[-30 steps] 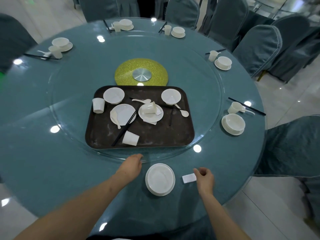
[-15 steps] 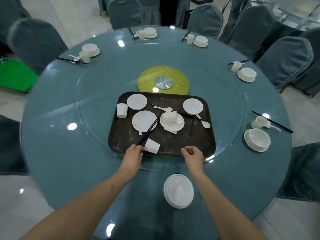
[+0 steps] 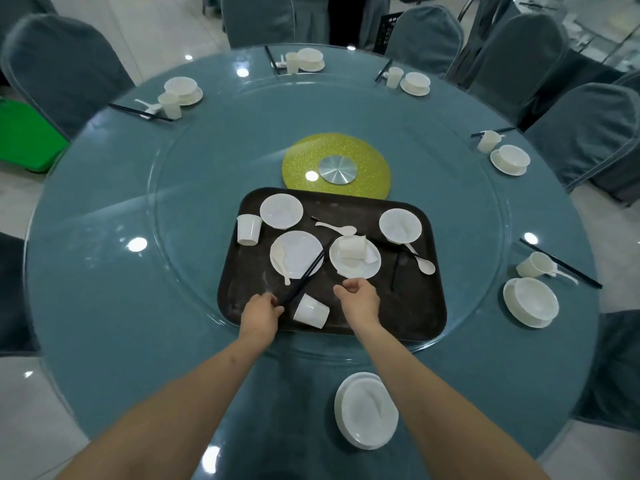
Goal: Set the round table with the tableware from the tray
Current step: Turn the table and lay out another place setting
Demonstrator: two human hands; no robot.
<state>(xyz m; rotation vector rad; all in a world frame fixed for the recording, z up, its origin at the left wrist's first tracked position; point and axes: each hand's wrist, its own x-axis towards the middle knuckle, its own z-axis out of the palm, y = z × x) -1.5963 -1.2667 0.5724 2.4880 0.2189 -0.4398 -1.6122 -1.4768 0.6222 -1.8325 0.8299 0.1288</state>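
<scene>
A dark tray (image 3: 415,317) lies on the glass turntable of the round table (image 3: 104,306). It carries white bowls, plates, spoons, cups and black chopsticks. My left hand (image 3: 261,311) pinches the near end of a pair of chopsticks (image 3: 306,277) that lies across a plate (image 3: 298,252). A cup on its side (image 3: 311,311) lies between my hands. My right hand (image 3: 358,299) hovers over the tray, fingers curled, holding nothing. A white plate with a bowl (image 3: 365,410) sits at the near table edge.
Several place settings ring the table: a bowl on a plate (image 3: 531,303) with a cup (image 3: 535,265) at the right, others at the back. A yellow disc (image 3: 336,166) marks the centre. Covered chairs (image 3: 65,71) surround the table.
Both hands moved from the near table edge up onto the tray. My left hand took hold of the chopsticks' near end. My right hand moved away from the small white piece by the plate.
</scene>
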